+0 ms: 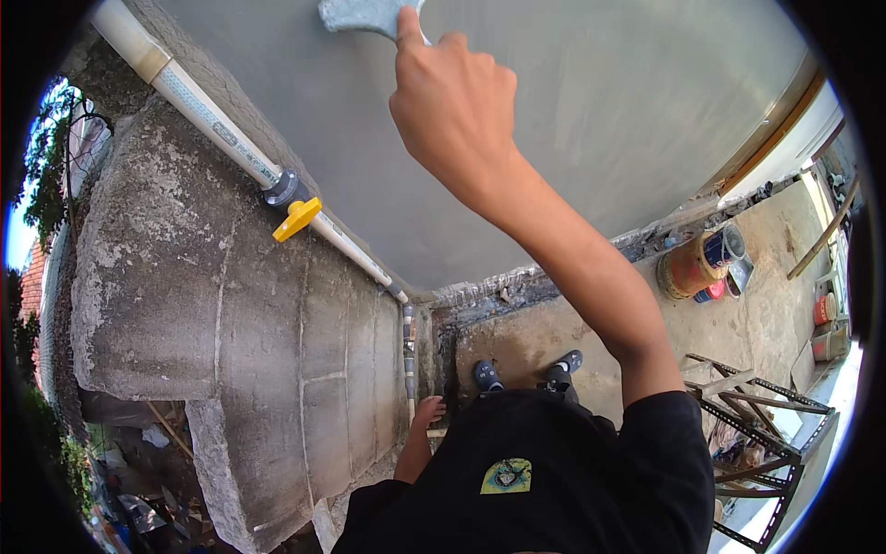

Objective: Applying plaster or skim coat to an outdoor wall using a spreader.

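My right hand point(457, 102) is raised to the grey plastered wall point(609, 111). It is closed around the handle of a scraper point(363, 13) coated in pale grey plaster, one finger stretched along the tool. The scraper lies against or close to the wall, and its far end is cut off by the top of the picture. Low beside my body, my left hand point(430, 411) hangs near the vertical pipe point(409, 365) with its fingers out and nothing visible in it.
A white pipe point(217, 125) with a yellow-handled valve point(297, 220) runs down a rough concrete block wall point(268, 305) on the left. Buckets point(692, 266) stand by the wall base at right. A black metal frame point(761, 415) is on the lower right. My feet rest on the concrete floor point(600, 360).
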Demonstrator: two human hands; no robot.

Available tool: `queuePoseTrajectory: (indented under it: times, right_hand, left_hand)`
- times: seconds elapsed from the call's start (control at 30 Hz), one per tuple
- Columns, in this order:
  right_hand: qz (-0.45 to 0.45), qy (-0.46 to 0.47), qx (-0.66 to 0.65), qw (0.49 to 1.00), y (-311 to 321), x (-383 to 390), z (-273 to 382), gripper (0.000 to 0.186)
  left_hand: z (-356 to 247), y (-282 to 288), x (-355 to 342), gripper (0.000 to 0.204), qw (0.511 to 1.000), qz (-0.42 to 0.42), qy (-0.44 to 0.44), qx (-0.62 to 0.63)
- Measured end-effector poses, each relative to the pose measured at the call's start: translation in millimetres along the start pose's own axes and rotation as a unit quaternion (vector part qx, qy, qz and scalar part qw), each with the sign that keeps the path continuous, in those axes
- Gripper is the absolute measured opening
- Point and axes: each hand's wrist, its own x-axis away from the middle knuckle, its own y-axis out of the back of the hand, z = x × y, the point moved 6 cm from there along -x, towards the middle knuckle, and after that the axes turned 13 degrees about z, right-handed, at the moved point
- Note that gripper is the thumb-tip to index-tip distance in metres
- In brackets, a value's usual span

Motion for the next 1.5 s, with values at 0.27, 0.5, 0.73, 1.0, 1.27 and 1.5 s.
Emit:
queuePoseTrajectory:
  times: [0.27,0.5,0.73,1.0,1.27,1.5]
  right_hand:
    - [0.002,0.051,0.149,0.988,-114,68,9,0.052]
    - [0.241,-0.071,0.043,0.967,-202,155,-58,0.054]
    - [0.048,-0.104,0.007,0.993,-24,45,-78,0.048]
    - [0.016,-0.048,0.157,0.986,-111,75,-106,0.06]
    - [0.36,-0.195,-0.017,0.912,-238,194,-163,0.028]
    - [0.224,-0.168,-0.064,0.958,-108,94,-138,0.045]
  left_hand:
    - [7,-5,-4,0.038,1.0,0.009,-0.009,0.007]
    - [16,-4,3,0.039,0.999,0.035,0.018,-0.027]
    - [19,3,4,0.038,0.998,0.027,0.022,-0.043]
    - [0,-12,-8,0.04,0.998,0.026,0.015,-0.055]
    - [6,-16,-21,0.039,0.998,0.051,-0.015,-0.015]
    - [-6,-9,-2,0.042,1.0,0.022,-0.003,-0.02]
